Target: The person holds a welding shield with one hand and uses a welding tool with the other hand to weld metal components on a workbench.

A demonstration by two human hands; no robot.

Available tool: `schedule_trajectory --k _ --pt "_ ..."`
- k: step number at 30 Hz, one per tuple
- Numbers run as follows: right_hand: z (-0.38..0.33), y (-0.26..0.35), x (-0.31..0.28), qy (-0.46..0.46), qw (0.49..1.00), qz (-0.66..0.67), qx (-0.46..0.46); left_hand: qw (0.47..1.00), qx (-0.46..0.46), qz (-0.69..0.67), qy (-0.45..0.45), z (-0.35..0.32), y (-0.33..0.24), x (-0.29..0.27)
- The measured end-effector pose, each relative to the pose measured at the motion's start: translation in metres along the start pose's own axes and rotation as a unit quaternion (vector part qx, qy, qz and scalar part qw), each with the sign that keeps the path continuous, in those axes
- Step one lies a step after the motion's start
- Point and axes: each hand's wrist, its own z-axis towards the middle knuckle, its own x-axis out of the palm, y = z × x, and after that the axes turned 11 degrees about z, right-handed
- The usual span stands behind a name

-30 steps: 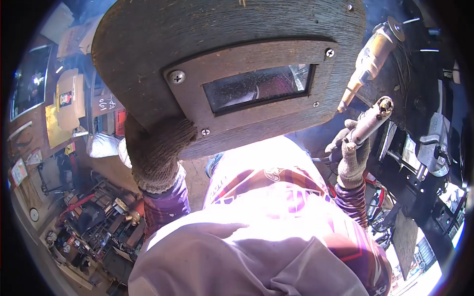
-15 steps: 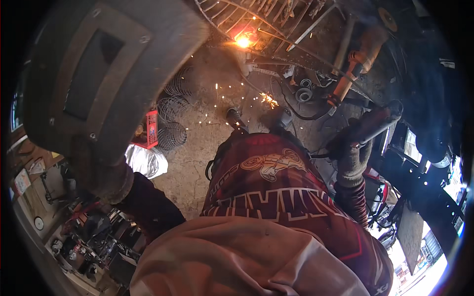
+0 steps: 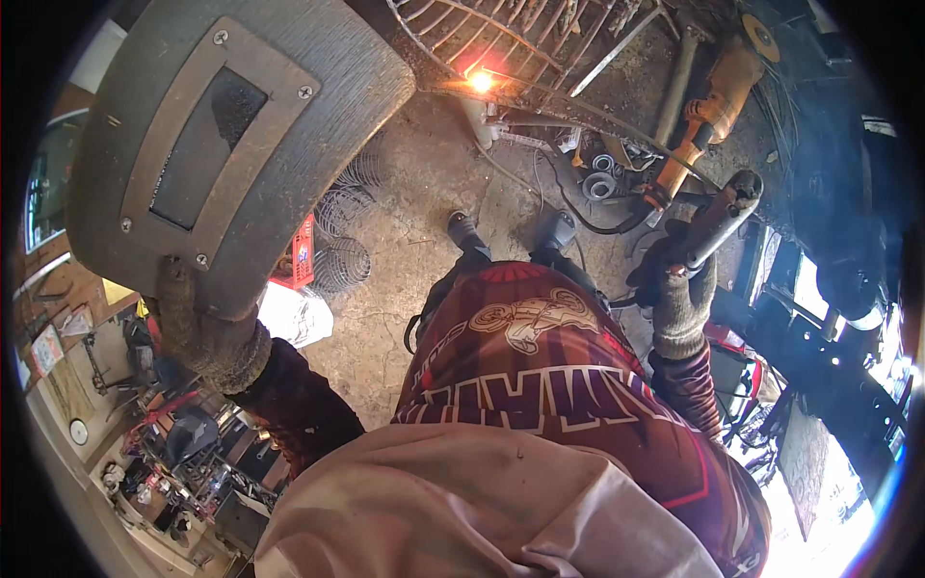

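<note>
Left hand [image 3: 207, 332] holds welding shield [image 3: 226, 144]; right hand [image 3: 679, 289] grips electrode holder [image 3: 718, 217].

Red printed box [image 3: 303, 252] on floor — white bag [image 3: 294, 316] just beside.

A rough, cracked grey concrete floor [image 3: 414, 193] carries everything. A curved frame of thin metal bars [image 3: 501, 39] lies at its far edge, with a bright glowing spot on it. To the right lie an orange angle grinder [image 3: 703, 120], a long grey metal pipe [image 3: 674, 87], small metal rings [image 3: 602, 183] and black cables [image 3: 568, 207]. Coils of thin wire [image 3: 342, 260] and a red box [image 3: 303, 252] rest on the left.
</note>
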Motion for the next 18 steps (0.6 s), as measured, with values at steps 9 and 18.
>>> schedule_trajectory --k 9,18 --pt "0.003 -0.001 0.006 0.010 1.000 0.002 0.016 0.860 -0.322 -0.396 -0.016 0.014 -0.023 0.012" --pt "0.004 -0.004 0.011 0.013 1.000 0.006 0.021 0.884 -0.302 -0.343 0.100 -0.010 -0.025 0.022"
